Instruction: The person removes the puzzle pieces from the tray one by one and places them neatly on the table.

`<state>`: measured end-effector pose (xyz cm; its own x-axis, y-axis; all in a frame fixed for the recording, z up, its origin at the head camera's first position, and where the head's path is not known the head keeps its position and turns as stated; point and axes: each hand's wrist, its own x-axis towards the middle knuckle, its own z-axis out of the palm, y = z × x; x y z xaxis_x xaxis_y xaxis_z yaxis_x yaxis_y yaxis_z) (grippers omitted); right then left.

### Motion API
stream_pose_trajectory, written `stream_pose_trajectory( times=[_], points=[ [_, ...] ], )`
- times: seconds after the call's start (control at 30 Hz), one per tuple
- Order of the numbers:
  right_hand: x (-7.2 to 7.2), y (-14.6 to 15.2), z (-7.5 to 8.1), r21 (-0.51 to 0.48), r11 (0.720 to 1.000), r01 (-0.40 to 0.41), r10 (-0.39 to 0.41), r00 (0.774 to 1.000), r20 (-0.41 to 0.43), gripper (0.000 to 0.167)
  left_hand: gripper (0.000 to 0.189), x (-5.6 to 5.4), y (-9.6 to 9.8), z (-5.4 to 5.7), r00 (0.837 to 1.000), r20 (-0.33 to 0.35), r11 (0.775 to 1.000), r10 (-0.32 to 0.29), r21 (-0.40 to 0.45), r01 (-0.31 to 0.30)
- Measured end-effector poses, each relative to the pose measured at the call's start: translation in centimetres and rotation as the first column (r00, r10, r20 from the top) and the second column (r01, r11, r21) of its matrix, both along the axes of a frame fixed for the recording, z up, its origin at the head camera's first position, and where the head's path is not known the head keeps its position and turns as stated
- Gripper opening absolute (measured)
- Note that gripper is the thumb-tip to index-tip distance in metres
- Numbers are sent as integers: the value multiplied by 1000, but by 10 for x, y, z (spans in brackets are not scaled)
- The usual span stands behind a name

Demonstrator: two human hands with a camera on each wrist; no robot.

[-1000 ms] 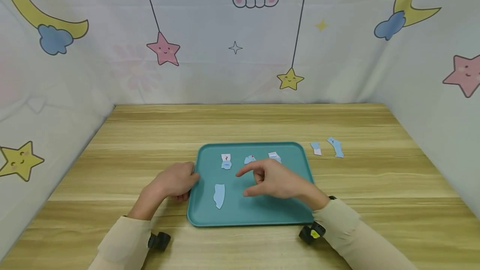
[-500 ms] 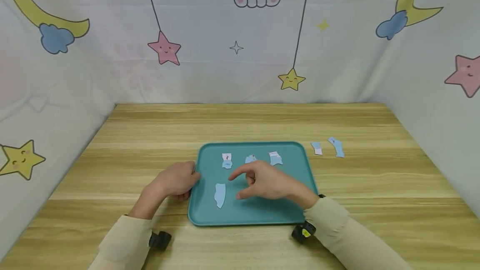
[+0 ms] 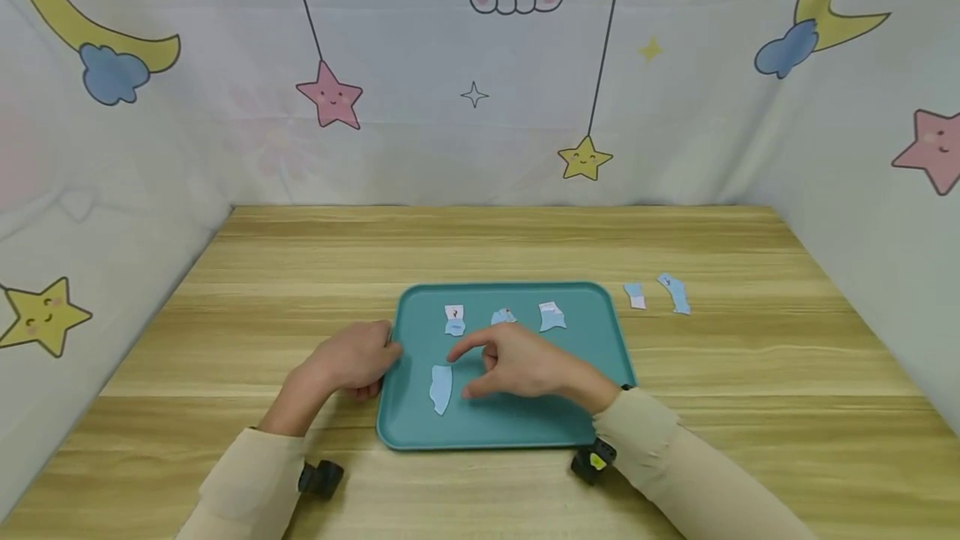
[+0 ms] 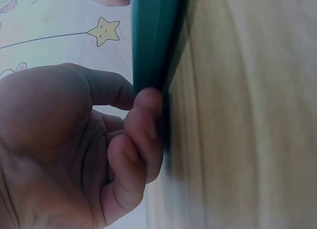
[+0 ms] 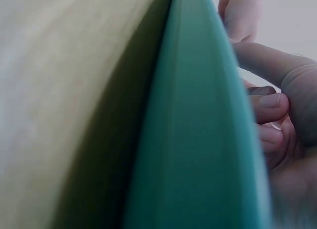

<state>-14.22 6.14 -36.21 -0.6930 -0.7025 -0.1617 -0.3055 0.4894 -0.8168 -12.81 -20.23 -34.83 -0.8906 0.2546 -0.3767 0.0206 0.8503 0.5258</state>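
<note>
My left hand (image 3: 358, 359) grips the left edge of a teal tray (image 3: 517, 432), thumb over the rim; in the left wrist view its curled fingers (image 4: 130, 157) reach the tray's underside. Over the tray hovers my right hand (image 3: 525, 363), index finger and thumb spread apart with nothing between them. Just left of those fingertips lies a long light blue cut-out piece (image 3: 441, 390). Along the tray's far side are a white-and-blue piece (image 3: 454, 321), a blue piece with a red spot (image 3: 503, 317), partly hidden by the right hand, and another white-and-blue piece (image 3: 552, 317).
Beyond the tray's right edge, a small blue-and-pink piece (image 3: 634, 296) and a longer blue piece (image 3: 677, 294) lie on the wooden table (image 3: 750, 407). A printed cloth (image 3: 420, 148) stands behind the table and along both sides.
My right hand has moved left over the tray, toward the long blue piece, uncovering the white-and-blue piece at the right. My left hand keeps its hold on the tray.
</note>
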Motion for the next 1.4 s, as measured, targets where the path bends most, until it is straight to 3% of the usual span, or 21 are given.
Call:
stream_pose_trajectory(
  times=[0.53,1.17,1.4],
  points=[
    [-6,-11,-2,30,999,-32,32,999,-8,40,24,-3,-1,1,1000,3,1000,-11,5,11],
    [-4,-18,0,114,992,-58,59,998,-9,43,25,-4,-1,0,1000,3,1000,-16,11,16],
    [-2,-19,0,102,993,-56,59,998,-23,37,25,-2,-2,0,1000,-3,1000,-16,14,16]
  ],
)
